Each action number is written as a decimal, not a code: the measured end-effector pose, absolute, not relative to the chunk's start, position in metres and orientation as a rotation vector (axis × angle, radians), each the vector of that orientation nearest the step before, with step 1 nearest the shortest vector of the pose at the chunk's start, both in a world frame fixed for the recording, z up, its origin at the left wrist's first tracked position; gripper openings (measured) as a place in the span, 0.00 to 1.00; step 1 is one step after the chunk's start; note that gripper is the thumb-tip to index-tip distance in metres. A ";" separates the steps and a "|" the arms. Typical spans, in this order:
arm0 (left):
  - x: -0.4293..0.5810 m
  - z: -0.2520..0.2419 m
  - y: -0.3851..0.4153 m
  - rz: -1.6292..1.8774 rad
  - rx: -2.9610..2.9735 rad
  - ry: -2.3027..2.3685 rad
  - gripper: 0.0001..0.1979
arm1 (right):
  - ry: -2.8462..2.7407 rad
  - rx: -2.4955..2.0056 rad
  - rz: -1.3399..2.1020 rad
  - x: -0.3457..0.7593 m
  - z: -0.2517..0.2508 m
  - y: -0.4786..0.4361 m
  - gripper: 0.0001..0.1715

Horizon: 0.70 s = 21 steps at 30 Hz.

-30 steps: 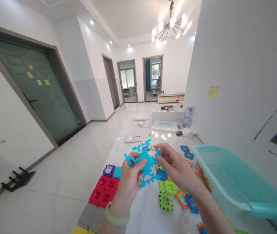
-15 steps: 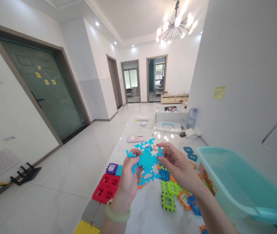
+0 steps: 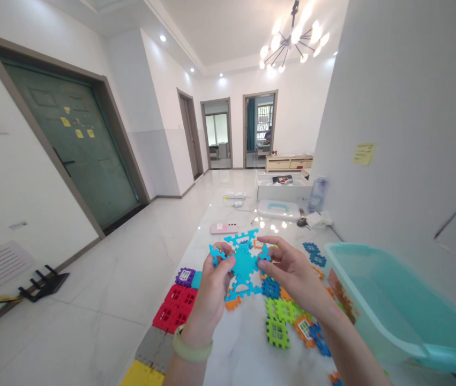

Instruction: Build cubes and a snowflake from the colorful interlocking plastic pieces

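Observation:
A light-blue assembly of interlocking toothed pieces (image 3: 245, 264) is held up over the white marble tabletop (image 3: 239, 354). My left hand (image 3: 214, 279) grips its left side, the thumb lying on the face near the middle. On its right side my right hand (image 3: 288, 265) pinches the edge between thumb and fingers. Below and to the right lie green window pieces (image 3: 277, 333), blue pieces (image 3: 270, 288) and an orange piece with a white window (image 3: 304, 328). Red window panels (image 3: 176, 305), a purple piece (image 3: 185, 276), grey tiles (image 3: 154, 348) and yellow tiles (image 3: 141, 374) line the left edge.
A turquoise bin (image 3: 396, 300) stands at the right beside the wall. Farther back are a pink phone (image 3: 224, 229), a clear lid with a handle (image 3: 278, 208), a white box (image 3: 284, 190) and a clear bottle (image 3: 316, 194). A black router (image 3: 45, 284) sits on the floor at left.
The left thumb has moved farther in over the face of the light-blue assembly. The assembly has tilted slightly, and both hands still hold it. The camera view has shifted a little.

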<state>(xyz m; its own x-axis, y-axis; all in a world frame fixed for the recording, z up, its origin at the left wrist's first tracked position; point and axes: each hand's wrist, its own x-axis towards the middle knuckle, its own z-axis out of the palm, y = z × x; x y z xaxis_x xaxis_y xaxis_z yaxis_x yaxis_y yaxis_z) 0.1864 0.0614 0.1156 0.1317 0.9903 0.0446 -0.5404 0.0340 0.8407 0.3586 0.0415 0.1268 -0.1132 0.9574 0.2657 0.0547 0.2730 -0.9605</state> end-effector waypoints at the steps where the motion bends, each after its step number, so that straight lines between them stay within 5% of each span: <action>1: 0.186 0.114 0.062 1.323 0.857 0.679 0.17 | -1.454 -1.005 1.039 0.358 0.127 0.041 0.24; 13: 0.183 0.113 0.066 1.344 0.891 0.742 0.23 | -1.355 -1.012 1.000 0.349 0.119 0.046 0.29; 21: 0.171 0.112 0.073 1.351 1.057 0.748 0.15 | -1.306 -0.990 0.996 0.339 0.115 0.049 0.30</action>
